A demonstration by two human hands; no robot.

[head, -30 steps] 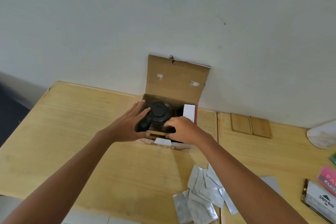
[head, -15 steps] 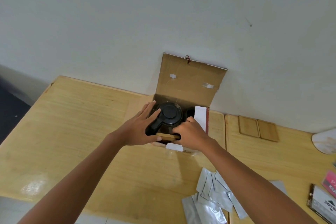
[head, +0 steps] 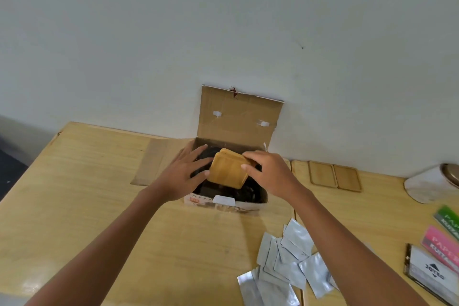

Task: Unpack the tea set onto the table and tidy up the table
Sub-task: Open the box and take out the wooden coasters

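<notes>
An open cardboard box stands against the wall with its lid flap upright. Dark tea ware fills its inside, mostly hidden. Above the box opening is a small wooden tray, tilted. My right hand grips its right edge. My left hand touches its left edge with the thumb, fingers spread over the dark ware. Two more wooden trays lie side by side on the table to the right of the box.
Several silver foil sachets lie scattered near the front. A white container with a metal lid lies at the far right. Green and pink packets and a black-edged packet sit at the right edge. A box flap lies flat on the left.
The wooden tray has come up out of the box between my hands, where before only the black teapot lid showed. The view has shifted slightly.
</notes>
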